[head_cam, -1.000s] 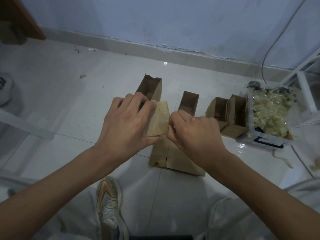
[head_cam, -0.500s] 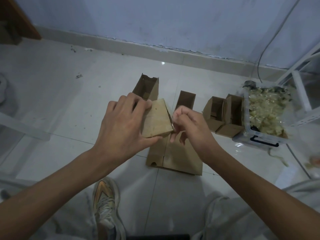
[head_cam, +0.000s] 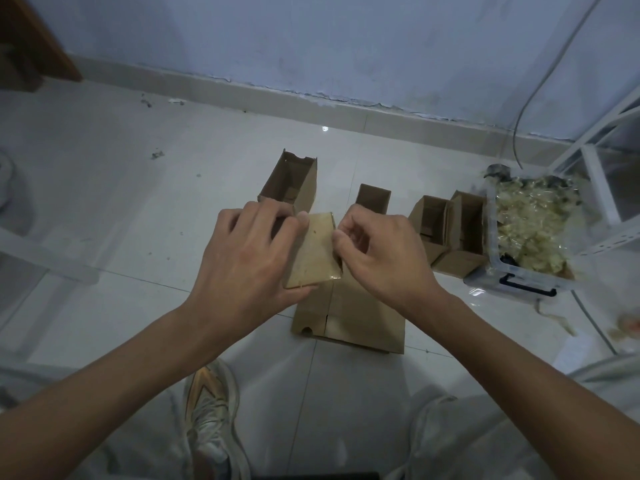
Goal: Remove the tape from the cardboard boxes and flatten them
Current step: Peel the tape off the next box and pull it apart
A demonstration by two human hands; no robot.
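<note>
Head view, nearest the camera, shows a sneaker (head_cam: 207, 420) on the tiled floor (head_cam: 104, 209) between the person's legs. Above it, a flattened cardboard box (head_cam: 360, 317) lies on the floor. Over that, the left hand (head_cam: 249, 261) grips a small cardboard box (head_cam: 313, 251), its fingers (head_cam: 266, 220) wrapped over the box's left side and thumb under its lower edge. The right hand (head_cam: 381, 258) sits just beside the box's right edge, thumb and forefinger pinching the tape (head_cam: 336, 237) there, other fingers curled. Farther off stand open cardboard boxes (head_cam: 294, 181), and at right a clear plastic bin (head_cam: 519, 282) holds crumpled tape scraps (head_cam: 530, 230).
</note>
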